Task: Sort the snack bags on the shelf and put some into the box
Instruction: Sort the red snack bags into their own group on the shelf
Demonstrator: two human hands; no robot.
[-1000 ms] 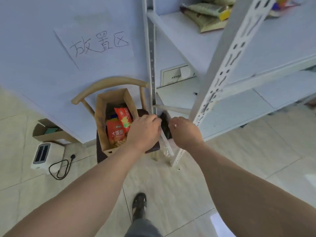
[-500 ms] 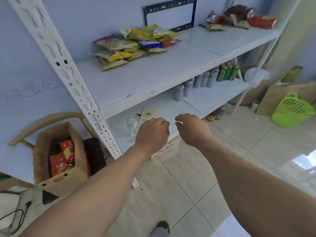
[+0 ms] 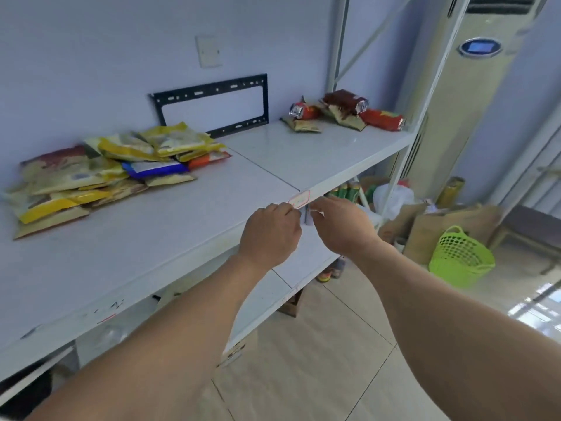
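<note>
A heap of yellow, blue and orange snack bags [image 3: 112, 168] lies at the left of the white shelf [image 3: 212, 214]. A smaller group of red and brown snack bags [image 3: 343, 112] lies at the shelf's far right end. My left hand [image 3: 270, 233] and my right hand [image 3: 340, 226] hover side by side in front of the shelf's front edge, near a small red-edged label [image 3: 299, 199]. Both hands hang with loosely curled fingers and hold nothing. The box is out of sight.
A black metal frame [image 3: 212, 106] leans on the wall behind the shelf. A green basket [image 3: 460, 258], cardboard pieces [image 3: 437, 229] and a white bag [image 3: 393, 199] sit on the floor at the right. A tall air conditioner [image 3: 467, 95] stands behind. A lower shelf [image 3: 303, 268] holds bottles.
My view swung from the box on the chair up and right to the shelf. Both hands left the box and rose empty to the shelf's front edge.
</note>
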